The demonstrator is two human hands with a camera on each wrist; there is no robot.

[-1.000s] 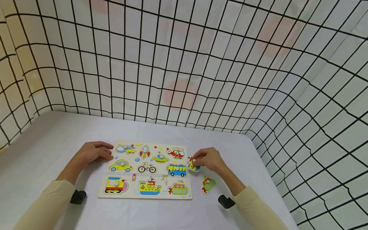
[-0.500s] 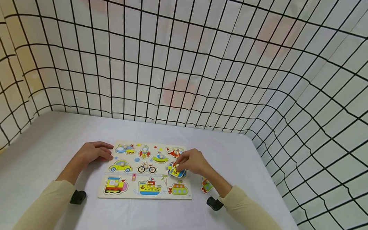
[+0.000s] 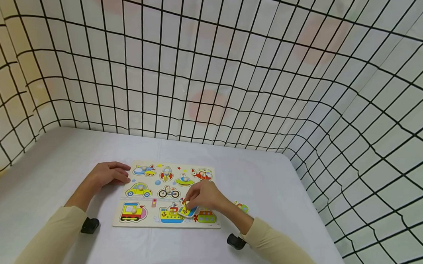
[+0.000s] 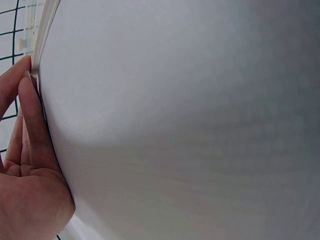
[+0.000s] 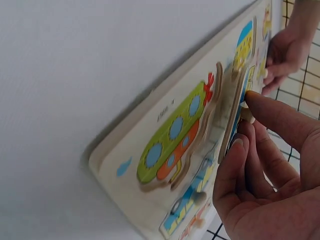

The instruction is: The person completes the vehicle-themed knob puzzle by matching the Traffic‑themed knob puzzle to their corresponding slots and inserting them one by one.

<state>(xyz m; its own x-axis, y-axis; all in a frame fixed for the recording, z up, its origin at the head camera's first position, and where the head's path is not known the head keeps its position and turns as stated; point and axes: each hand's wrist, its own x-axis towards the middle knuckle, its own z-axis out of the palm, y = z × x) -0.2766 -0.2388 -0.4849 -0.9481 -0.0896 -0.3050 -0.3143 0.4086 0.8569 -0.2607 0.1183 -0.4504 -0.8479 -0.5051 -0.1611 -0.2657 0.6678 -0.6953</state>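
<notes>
My right hand point(image 3: 205, 194) pinches a boat puzzle piece point(image 3: 185, 212) by its wooden knob point(image 5: 247, 115). The piece is tilted, just right of the printed boat shape point(image 3: 169, 215) on the wooden puzzle board point(image 3: 151, 221). In the right wrist view it is edge-on, beside the board's submarine recess point(image 5: 175, 127), which has no knob. My left hand point(image 3: 105, 175) lies at the board's left side with fingers extended. Its fingertips point(image 4: 29, 75) touch the board's edge. A loose submarine piece point(image 3: 242, 206) sits on the table, partly hidden by my right forearm.
Several knobbed pieces are seated in the board, among them a car point(image 3: 138, 189), a train point(image 3: 133, 212) and a helicopter point(image 3: 202, 174). A black wire grid point(image 3: 177, 94) in front of white sheeting encloses the back and sides of the white-covered table point(image 3: 148, 250).
My right hand has carried the boat piece leftward and nearer from the board's right side, over the bus, to beside the boat shape. My left hand has stayed in place.
</notes>
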